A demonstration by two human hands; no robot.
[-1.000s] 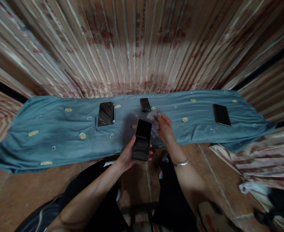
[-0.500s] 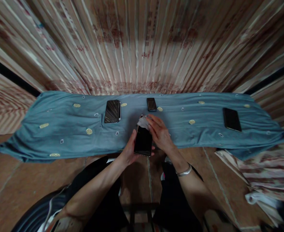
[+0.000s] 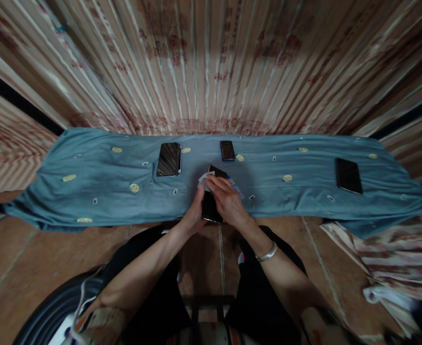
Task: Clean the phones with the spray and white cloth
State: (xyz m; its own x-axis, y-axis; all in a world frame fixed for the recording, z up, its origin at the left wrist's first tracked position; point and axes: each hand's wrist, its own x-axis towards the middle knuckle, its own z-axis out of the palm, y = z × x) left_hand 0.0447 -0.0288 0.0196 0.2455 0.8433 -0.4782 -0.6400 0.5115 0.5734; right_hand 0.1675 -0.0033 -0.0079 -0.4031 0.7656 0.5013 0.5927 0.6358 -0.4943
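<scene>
At the frame's centre, our left hand (image 3: 196, 209) wraps a phone (image 3: 211, 210) while our half-curled right hand (image 3: 228, 197) grips a pale cloth (image 3: 205, 178) against it, seemingly wiping, the next stroke needing steady support.

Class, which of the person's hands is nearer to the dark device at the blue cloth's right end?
Right. The right hand is well to the left of the dark device; the left hand is even farther left.

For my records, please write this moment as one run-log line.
Left hand: holds smartphone | Right hand: holds pale wipe against its screen | Beyond: small black device on teal cloth
</scene>
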